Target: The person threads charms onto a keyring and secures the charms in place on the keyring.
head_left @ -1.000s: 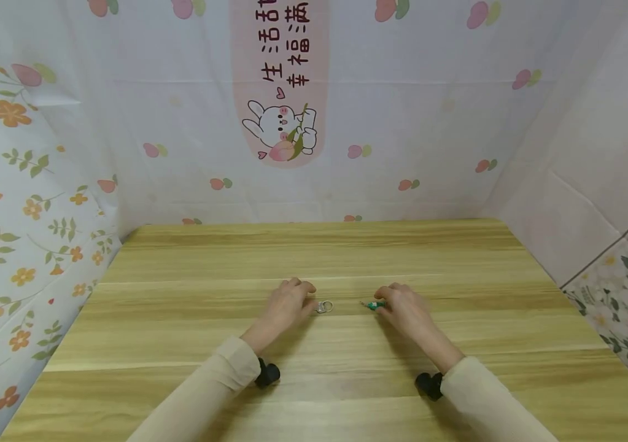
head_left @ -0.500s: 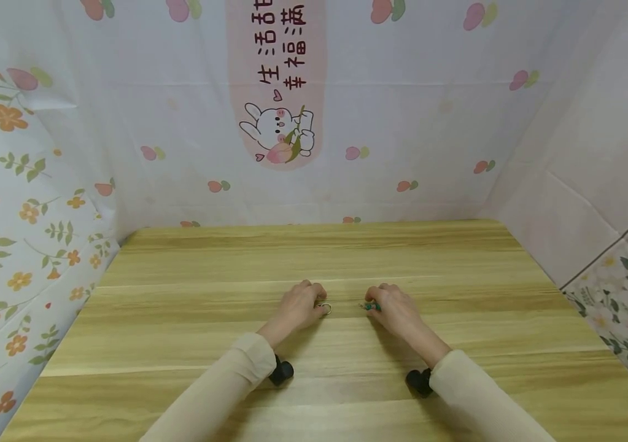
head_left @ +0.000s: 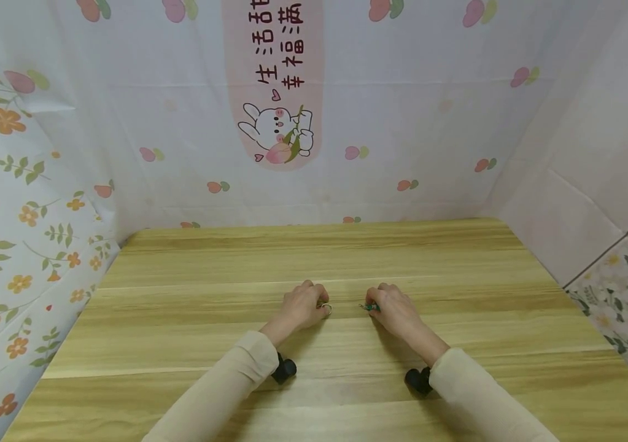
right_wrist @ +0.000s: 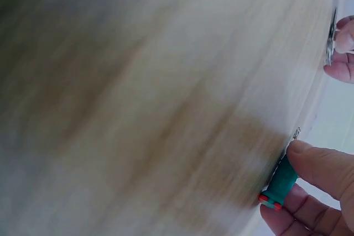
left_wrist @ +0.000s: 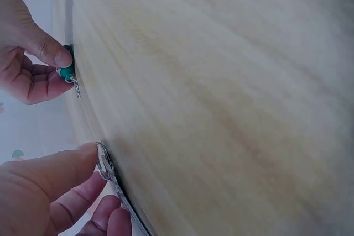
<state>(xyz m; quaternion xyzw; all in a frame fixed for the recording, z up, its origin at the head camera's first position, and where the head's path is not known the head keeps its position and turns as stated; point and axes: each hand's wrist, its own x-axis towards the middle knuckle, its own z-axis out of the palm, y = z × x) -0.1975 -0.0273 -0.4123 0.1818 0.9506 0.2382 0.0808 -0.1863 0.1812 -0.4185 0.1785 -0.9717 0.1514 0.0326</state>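
Note:
My left hand [head_left: 300, 307] pinches a silver key ring [left_wrist: 103, 161] between thumb and fingertips, low over the wooden table. From the ring a flat metal piece [left_wrist: 128, 198] runs on beside the curled fingers, which partly cover it. Across a small gap, my right hand [head_left: 395, 310] holds a small green charm [right_wrist: 282, 182] between thumb and forefinger. Red spots mark the charm's lower end, and a short silver chain [right_wrist: 297, 133] sticks out past the thumb, pointing toward the left hand.
A wood-grain table [head_left: 314, 258] spreads under both hands. Patterned cloth [head_left: 181, 123] hangs behind it and on the left side. Black wrist cameras [head_left: 285, 370] sit under both cuffs.
Both hands have moved inward, the left to the right and the right slightly left. Their fingers have closed on the key ring and the green charm, with little movement in the last half second.

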